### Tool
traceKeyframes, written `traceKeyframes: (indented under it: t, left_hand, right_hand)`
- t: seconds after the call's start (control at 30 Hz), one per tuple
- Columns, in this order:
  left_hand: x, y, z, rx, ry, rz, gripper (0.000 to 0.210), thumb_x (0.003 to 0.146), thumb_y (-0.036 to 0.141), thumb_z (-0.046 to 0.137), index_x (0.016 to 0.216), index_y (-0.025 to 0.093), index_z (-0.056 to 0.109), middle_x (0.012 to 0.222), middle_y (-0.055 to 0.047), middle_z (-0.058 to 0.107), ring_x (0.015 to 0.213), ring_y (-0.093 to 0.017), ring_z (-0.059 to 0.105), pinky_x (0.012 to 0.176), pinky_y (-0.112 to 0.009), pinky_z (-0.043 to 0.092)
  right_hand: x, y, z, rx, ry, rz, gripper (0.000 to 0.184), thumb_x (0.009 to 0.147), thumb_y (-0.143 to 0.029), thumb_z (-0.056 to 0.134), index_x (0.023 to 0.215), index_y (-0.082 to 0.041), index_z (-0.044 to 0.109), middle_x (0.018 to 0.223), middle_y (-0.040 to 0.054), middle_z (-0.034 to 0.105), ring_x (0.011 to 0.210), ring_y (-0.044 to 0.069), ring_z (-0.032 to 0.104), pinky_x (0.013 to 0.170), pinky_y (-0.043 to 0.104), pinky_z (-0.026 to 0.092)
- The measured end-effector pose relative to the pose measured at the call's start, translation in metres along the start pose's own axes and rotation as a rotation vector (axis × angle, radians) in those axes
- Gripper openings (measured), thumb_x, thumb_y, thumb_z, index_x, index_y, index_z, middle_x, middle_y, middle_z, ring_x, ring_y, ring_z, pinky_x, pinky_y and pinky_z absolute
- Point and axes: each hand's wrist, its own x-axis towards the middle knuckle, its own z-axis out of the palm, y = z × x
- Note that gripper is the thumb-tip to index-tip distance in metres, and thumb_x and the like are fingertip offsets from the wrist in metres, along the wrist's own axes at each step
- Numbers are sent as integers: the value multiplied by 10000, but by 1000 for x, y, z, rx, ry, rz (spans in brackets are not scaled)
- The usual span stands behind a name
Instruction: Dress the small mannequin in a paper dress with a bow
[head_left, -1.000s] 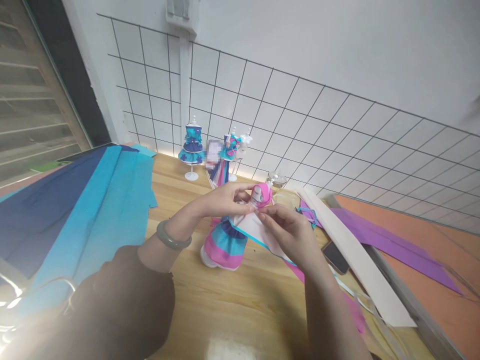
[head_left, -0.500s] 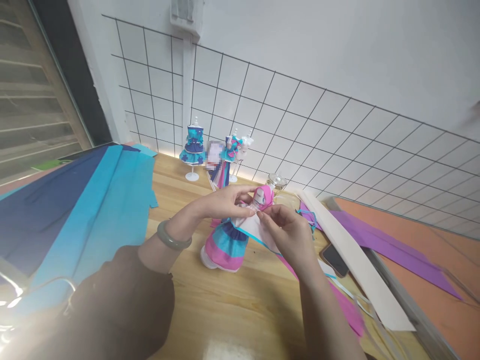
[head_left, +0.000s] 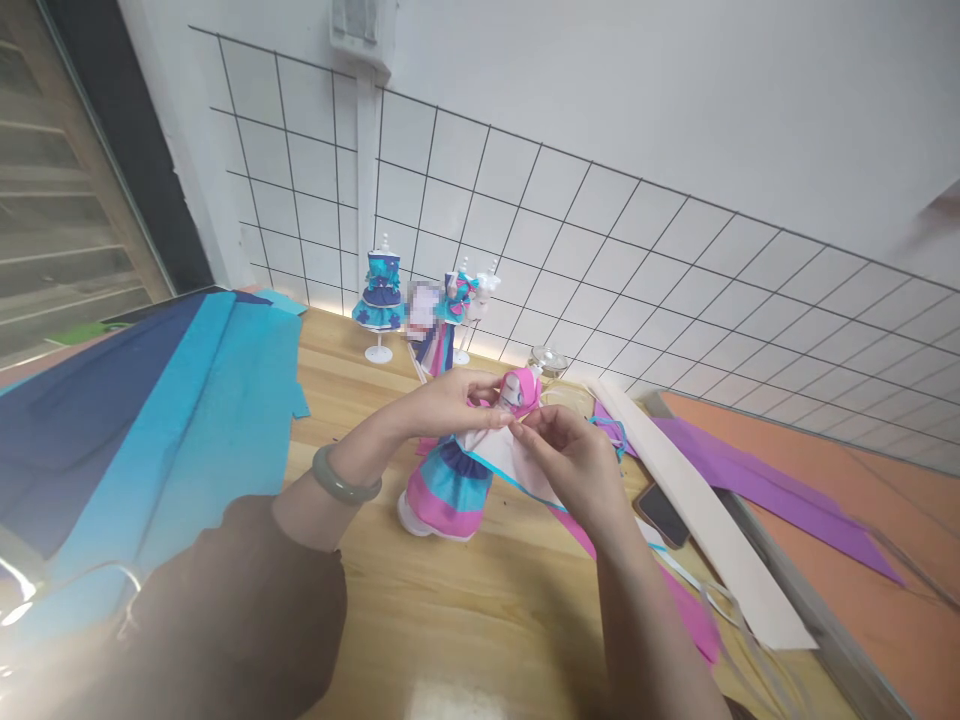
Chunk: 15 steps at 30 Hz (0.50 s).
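A miniature dress form [head_left: 529, 390] with a pink cloth top stands in front of me, tilted in the view. Its gathered skirt [head_left: 451, 482] has dark blue, light blue and pink bands. White cloth [head_left: 517, 457] with a light blue edge lies across its front. My left hand [head_left: 461, 400] reaches round the form's left side, thumb pressed on the cloth just below the pink top. Opposite it, my right hand [head_left: 576, 455] pinches the same cloth between thumb and forefinger. The two fingertips nearly meet; anything small between them is hidden.
Small dressed forms [head_left: 379, 300] stand at the back by the wire grid [head_left: 517, 210]. Blue fabric [head_left: 202, 400] covers the left side. At right lie a phone [head_left: 661, 515], a long white strip [head_left: 720, 520], purple fabric [head_left: 772, 490] and pink cloth [head_left: 694, 620].
The view has shifted slightly, so everything sits a little further left. Both hands keep their hold on the white cloth, with hardly any movement of the fingers.
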Motion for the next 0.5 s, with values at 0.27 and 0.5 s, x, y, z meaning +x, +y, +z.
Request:
traceKeyframes:
  t: [0.27, 0.5]
  left_hand:
    - [2, -2, 0, -94, 118, -20, 285, 745, 311, 630, 970, 139, 602, 834, -26, 605, 774, -120, 559, 645, -218, 433]
    - [4, -9, 0, 31, 207, -90, 268, 741, 373, 620, 833, 121, 608, 651, 13, 528, 584, -90, 479, 494, -198, 337]
  right_hand:
    - [-10, -7, -3, -328, 66, -483, 227, 806, -347, 616, 981, -215, 557, 988, 89, 566, 941, 232, 521, 787, 374, 435]
    - [-8, -4, 17, -737, 151, -738, 145, 869, -139, 465, 931, -174, 592, 809, 86, 591, 761, 214, 477, 672, 360, 377]
